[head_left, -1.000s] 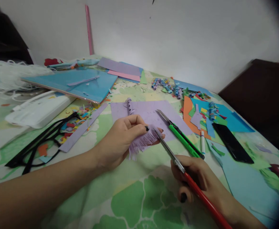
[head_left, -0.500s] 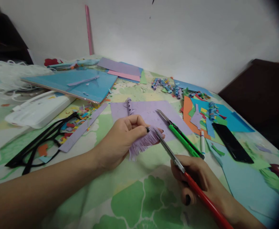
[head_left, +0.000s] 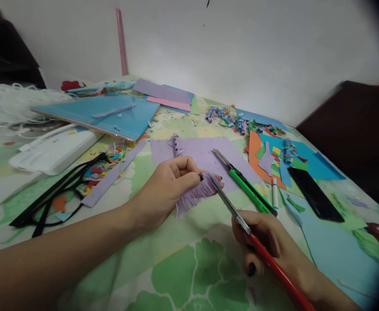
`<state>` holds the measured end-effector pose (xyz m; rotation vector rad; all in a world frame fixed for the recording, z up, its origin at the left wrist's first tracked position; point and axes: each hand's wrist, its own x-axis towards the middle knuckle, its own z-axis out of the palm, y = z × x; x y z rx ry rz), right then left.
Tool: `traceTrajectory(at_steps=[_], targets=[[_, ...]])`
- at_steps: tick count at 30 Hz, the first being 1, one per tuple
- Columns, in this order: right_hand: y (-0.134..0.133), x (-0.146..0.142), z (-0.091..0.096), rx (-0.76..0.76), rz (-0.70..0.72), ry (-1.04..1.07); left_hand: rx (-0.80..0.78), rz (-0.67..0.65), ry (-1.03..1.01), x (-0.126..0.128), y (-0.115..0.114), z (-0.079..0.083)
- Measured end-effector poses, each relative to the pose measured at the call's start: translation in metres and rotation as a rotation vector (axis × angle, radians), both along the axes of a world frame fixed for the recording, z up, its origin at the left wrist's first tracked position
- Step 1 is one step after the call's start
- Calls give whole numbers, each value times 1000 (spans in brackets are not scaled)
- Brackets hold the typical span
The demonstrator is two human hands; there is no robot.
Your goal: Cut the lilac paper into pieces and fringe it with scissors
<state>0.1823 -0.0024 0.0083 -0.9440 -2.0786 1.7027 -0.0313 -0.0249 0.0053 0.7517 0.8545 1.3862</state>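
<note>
My left hand pinches a small piece of fringed purple paper between thumb and fingers, the thin strips hanging downward. My right hand is closed around red-handled scissors, seen nearly edge-on. Their metal tips touch the paper at its right end, close to my left fingertips. Beyond my hands a purple sheet lies flat, with a dotted purple paper roll on it. A green box cutter with its blade out rests partly on the sheet's right side.
Black glasses and colourful scraps lie left, near a blue board and a white device. To the right are a phone, a marker and blue paper. Small paper rolls sit farther back.
The scissors' tips have shifted very slightly at the paper's right end, and my right thumb has moved a little left. My left hand keeps its hold in the same place.
</note>
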Motion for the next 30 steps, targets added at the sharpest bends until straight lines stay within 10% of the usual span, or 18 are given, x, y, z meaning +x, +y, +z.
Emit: traceTrajectory(at_steps=[30], targets=[[-3, -1, 2, -96, -12, 20, 12, -12, -45, 1, 1, -1]])
